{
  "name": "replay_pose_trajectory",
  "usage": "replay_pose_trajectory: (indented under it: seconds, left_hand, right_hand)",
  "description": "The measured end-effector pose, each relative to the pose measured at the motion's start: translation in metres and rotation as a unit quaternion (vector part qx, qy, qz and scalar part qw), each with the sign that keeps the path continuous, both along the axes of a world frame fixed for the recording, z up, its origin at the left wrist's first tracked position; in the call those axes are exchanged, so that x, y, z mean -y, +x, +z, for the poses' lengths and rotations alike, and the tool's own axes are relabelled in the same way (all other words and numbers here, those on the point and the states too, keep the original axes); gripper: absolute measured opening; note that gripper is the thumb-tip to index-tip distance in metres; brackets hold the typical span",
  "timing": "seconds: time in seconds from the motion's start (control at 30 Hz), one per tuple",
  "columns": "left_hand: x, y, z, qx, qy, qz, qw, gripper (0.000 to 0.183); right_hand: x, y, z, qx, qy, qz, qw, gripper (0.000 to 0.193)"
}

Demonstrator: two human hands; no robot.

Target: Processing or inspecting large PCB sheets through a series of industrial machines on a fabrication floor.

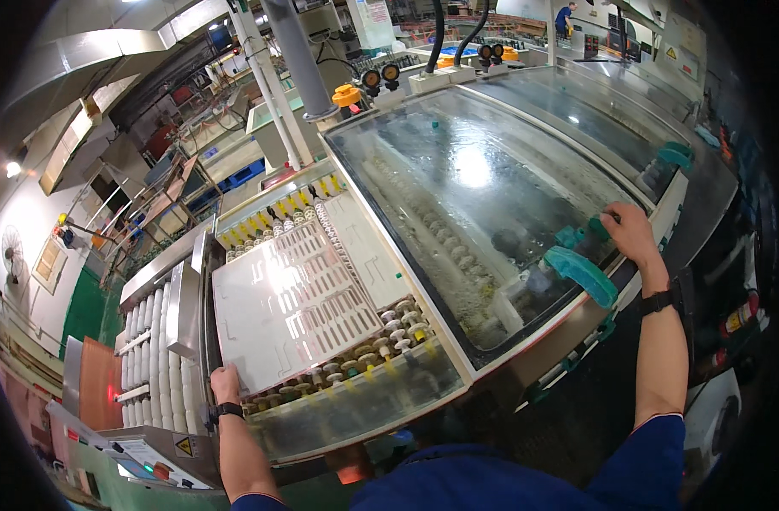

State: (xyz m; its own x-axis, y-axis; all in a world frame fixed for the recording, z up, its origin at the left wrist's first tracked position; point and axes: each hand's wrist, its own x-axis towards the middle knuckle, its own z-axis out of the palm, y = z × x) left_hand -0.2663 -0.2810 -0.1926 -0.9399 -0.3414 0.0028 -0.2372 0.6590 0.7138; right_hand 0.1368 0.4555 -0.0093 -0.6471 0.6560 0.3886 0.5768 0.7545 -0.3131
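Observation:
At the near left, my left hand (225, 385) is closed at the corner of a flat white panel (253, 315) with rows of slot-like marks. The panel lies on a bed of small rollers (338, 368). My right hand (632, 232) reaches to the near right edge of a large clear lid (458, 187). Its fingers curl at a small green plastic fitting (600, 228); the fingertips are partly hidden. Beside that hand is a curved teal handle (581, 274). Under the wet lid, more rollers show dimly.
A roller conveyor (160, 349) and a control panel (147, 464) stand at the left. Yellow-tipped fittings (279, 209) line the far side of the roller bed. A grey pipe (296, 60) rises behind it. Another covered section (577, 106) lies beyond the lid. A person (565, 19) stands far back.

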Motion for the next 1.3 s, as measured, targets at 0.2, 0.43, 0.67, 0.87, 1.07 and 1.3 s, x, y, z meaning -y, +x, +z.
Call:
replay_pose_trajectory:
  seconds: [0.2,0.43,0.67,0.87,1.07,1.3]
  left_hand:
    - [0.019,-0.018,-0.016,-0.01,-0.013,-0.007,1.0,0.037]
    - [0.0,-0.005,0.002,0.028,-0.12,-0.023,0.992,0.038]
    - [-0.043,0.02,0.015,-0.013,-0.336,-0.054,0.94,0.048]
    - [-0.022,0.014,-0.012,0.027,-0.26,-0.176,0.949,0.054]
    - [-0.037,0.027,-0.013,0.025,-0.255,-0.171,0.951,0.059]
    - [-0.042,0.161,0.034,-0.209,-0.114,-0.129,0.963,0.042]
  right_hand:
    - [-0.001,-0.003,0.0,-0.013,-0.003,0.011,1.0,0.03]
    - [0.005,-0.005,0.004,-0.006,-0.02,-0.006,1.0,0.029]
    - [0.009,-0.002,0.007,-0.013,-0.026,0.006,1.0,0.03]
    - [0.006,-0.003,0.008,0.003,-0.016,0.0,1.0,0.033]
    - [0.0,0.001,0.006,0.017,-0.002,0.02,1.0,0.036]
    - [-0.026,-0.003,-0.03,0.011,0.014,0.055,0.998,0.036]
